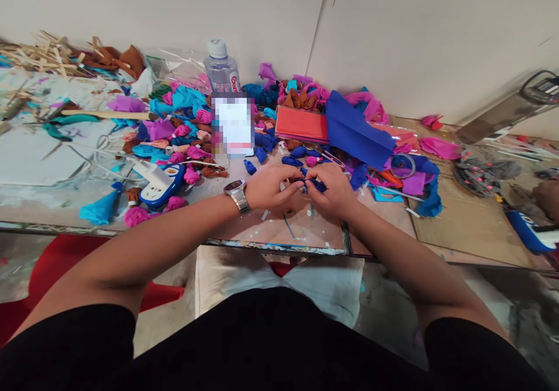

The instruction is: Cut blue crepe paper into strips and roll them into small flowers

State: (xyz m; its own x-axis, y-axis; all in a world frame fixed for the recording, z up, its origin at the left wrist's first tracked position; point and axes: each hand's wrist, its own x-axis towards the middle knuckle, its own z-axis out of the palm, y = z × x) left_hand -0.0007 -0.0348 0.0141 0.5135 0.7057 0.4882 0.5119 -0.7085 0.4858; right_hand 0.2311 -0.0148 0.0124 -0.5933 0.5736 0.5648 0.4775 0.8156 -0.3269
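Close to the table's front edge, my two hands meet over a small dark blue piece of fabric (318, 186). My right hand (332, 192) has its fingers curled around it. My left hand (274, 186), with a watch (237, 195) at the wrist, pinches at the left end of the same piece; the fingertips partly hide it. Just beyond my fingers lie small twisted blue fabric pieces (292, 161), a pink one (311, 161) and scissors (332, 157). A larger flat blue sheet (356, 130) rests behind my right hand.
A bottle (222, 67) and a blurred phone-like screen (233, 124) stand behind my left hand. Left of them is a power strip (162, 186) with cables, then pliers (72, 124). A red packet (301, 124), a tape roll (402, 166) and cardboard (463, 231) lie rightward.
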